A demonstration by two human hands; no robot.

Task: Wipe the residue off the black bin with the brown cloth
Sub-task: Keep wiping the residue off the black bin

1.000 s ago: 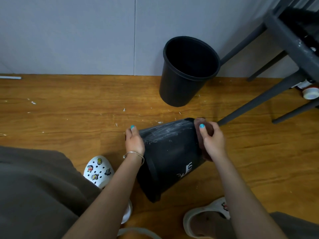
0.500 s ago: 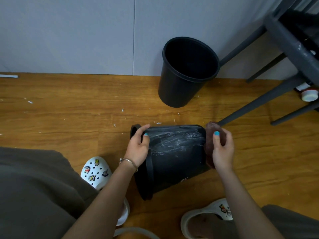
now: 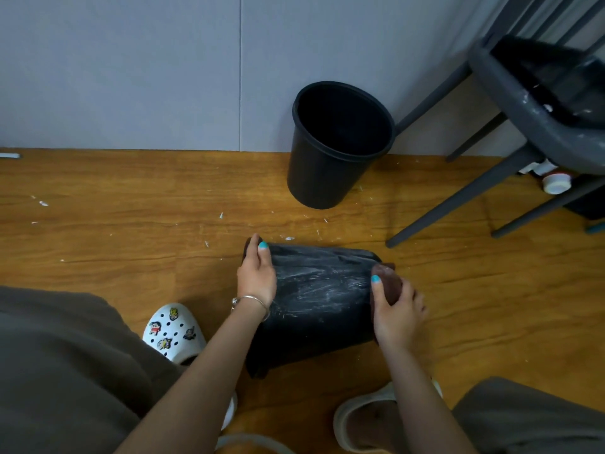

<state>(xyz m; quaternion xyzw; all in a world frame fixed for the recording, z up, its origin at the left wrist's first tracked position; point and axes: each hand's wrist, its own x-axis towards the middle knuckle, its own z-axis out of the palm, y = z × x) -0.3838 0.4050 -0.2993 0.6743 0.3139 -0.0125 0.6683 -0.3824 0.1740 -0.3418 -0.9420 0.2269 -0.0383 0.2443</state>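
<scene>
Left hand grips black bin; right hand presses brown cloth.

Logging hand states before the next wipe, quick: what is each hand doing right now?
Left hand: grips the rim end of the black bin lying on its side.
Right hand: holds the brown cloth against the bin's base end.

Bare arms, teal nail polish, silver bracelet (left wrist), grey-brown trousers, white charm-studded clog.
</scene>
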